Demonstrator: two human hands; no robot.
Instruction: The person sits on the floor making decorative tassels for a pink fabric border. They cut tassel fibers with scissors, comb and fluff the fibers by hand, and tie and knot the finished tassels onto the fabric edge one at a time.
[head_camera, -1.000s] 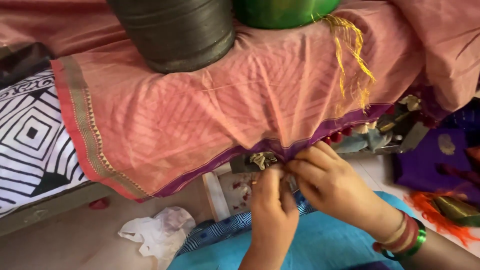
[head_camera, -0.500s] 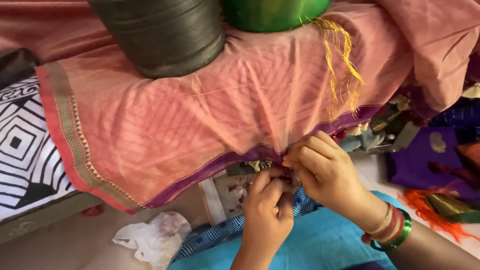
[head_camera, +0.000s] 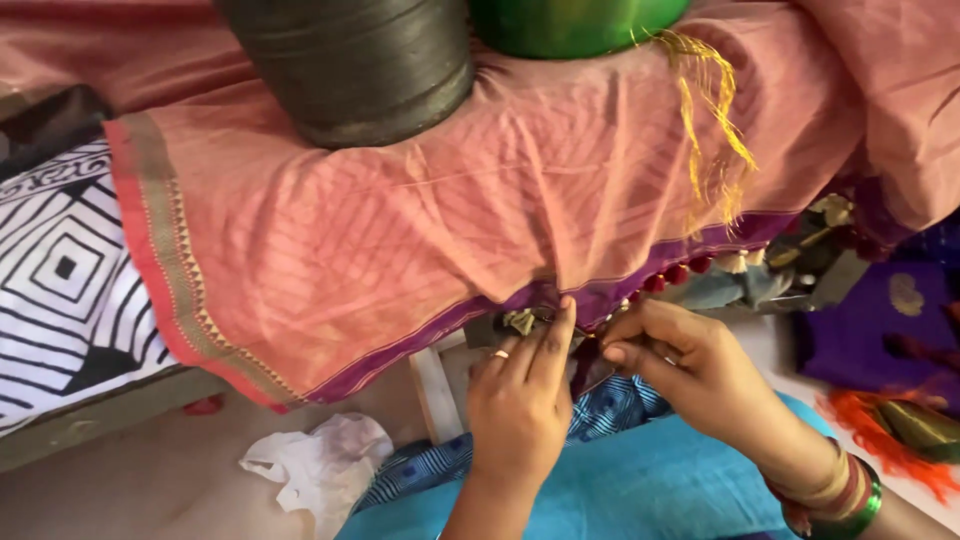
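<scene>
Head view: left hand (head_camera: 520, 405) and right hand (head_camera: 690, 375), fingers extended, pinch grip holding purple hem (head_camera: 560, 300).

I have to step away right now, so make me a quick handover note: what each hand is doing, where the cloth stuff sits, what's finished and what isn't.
Left hand: fingers pinched on the purple border of the pink cloth, at a small olive tassel.
Right hand: fingertips pinched close beside it at the same edge; what it holds is too small to tell.
The cloth drapes over a raised surface, weighted by a dark metal pot and a green pot.
Done: red and pale tassels hang along the border to the right.
Left: the border leftward to the red-edged end is bare.
</scene>
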